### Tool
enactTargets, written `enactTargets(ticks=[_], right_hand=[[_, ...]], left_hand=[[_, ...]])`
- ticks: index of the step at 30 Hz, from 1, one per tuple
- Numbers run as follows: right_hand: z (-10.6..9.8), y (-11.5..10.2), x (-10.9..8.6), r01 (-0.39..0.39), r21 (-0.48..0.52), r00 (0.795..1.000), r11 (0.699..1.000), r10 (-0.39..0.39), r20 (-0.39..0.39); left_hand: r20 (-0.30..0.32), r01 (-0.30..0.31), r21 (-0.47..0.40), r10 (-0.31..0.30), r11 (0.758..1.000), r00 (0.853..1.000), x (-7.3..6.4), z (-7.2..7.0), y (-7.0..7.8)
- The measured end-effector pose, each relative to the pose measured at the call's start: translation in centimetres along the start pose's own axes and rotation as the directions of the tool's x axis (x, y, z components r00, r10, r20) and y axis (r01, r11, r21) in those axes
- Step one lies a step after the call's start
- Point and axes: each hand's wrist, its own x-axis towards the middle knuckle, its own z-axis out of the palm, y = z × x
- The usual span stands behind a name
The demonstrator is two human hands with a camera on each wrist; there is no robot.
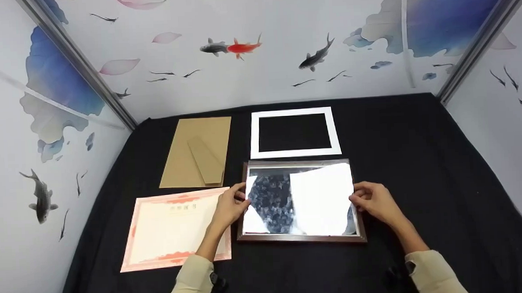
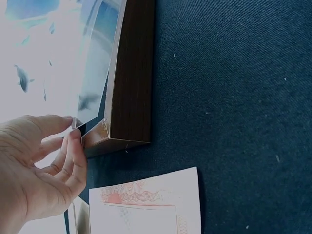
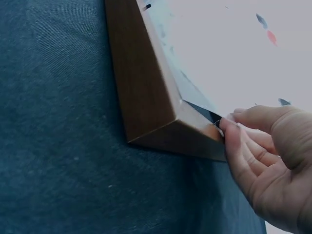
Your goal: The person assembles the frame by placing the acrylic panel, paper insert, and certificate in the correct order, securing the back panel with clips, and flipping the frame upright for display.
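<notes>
A clear, reflective sheet point(image 1: 320, 196) lies over the brown picture frame point(image 1: 300, 239), and in both wrist views its edge shows at the frame's inner side. My left hand point(image 1: 229, 209) pinches the sheet's left edge between thumb and fingertips. At the opposite edge my right hand point(image 1: 379, 203) pinches the sheet the same way. In the left wrist view the frame's dark wooden side point(image 2: 131, 73) stands beside my left hand point(image 2: 44, 165). The right wrist view shows a frame corner point(image 3: 161, 122) close to my right hand point(image 3: 273, 165). Whether the sheet is glass or plastic I cannot tell.
A certificate with a red border point(image 1: 172, 238) lies left of the frame, partly under my left forearm. Behind it is a brown backing board point(image 1: 182, 158) with a stand flap. A white mat point(image 1: 296, 153) lies behind the frame. Black cloth point(image 1: 420, 157) covers the table.
</notes>
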Motion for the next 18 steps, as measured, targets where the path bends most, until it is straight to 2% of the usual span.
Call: enactTargets(ticks=[4, 7, 11, 18], right_hand=[[0.11, -0.54, 0.10, 0.020, -0.160, 1.000, 0.987, -0.022, -0.017], [0.22, -0.59, 0.12, 0.041, -0.235, 0.998, 0.971, -0.051, -0.035], [0.22, -0.50, 0.10, 0.052, -0.248, 0.997, 0.967, -0.064, -0.041], [-0.05, -0.33, 0.18, 0.045, -0.245, 0.998, 0.968, -0.053, -0.028]], left_hand=[[-0.003, 0.004, 0.035, -0.004, 0.999, 1.000, -0.06, 0.08, 0.06], [-0.007, -0.006, 0.077, 0.006, 0.997, 1.000, -0.14, 0.11, 0.05], [-0.012, -0.037, 0.110, 0.038, 0.993, 0.999, -0.29, 0.09, -0.15], [-0.020, -0.057, 0.097, 0.059, 0.994, 0.998, -0.47, -0.21, -0.26]])
